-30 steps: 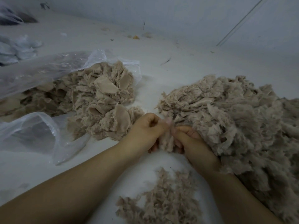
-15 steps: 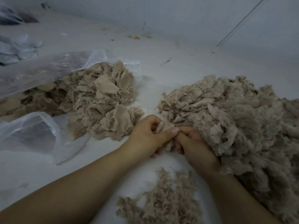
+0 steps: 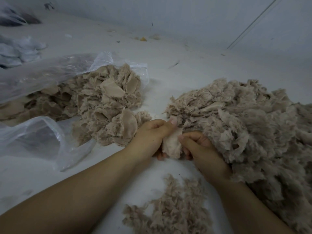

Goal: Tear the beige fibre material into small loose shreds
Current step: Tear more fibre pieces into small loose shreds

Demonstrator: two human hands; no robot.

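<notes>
Between my two hands is a flat piece of beige fibre [image 3: 172, 146], held just above the white surface. My left hand [image 3: 151, 135] grips its left edge with curled fingers. My right hand [image 3: 200, 149] pinches its right edge, thumb on top. To the left lies a heap of thicker beige fibre pieces [image 3: 108, 102], spilling out of a clear plastic bag [image 3: 50, 76]. A big fluffy heap of torn fibre [image 3: 249, 125] fills the right side. A small patch of loose shreds [image 3: 170, 211] lies near me, between my forearms.
A second clear plastic bag [image 3: 42, 137] lies open at the left front. Pale folded cloths [image 3: 18, 49] sit at the far left. A grey wall [image 3: 202, 17] rises behind the white surface [image 3: 177, 71], with small scraps along its foot.
The fibre piece has opened out between my hands and shows as a wider flat flap. My left thumb has lifted off the right hand and my hands have drawn slightly apart.
</notes>
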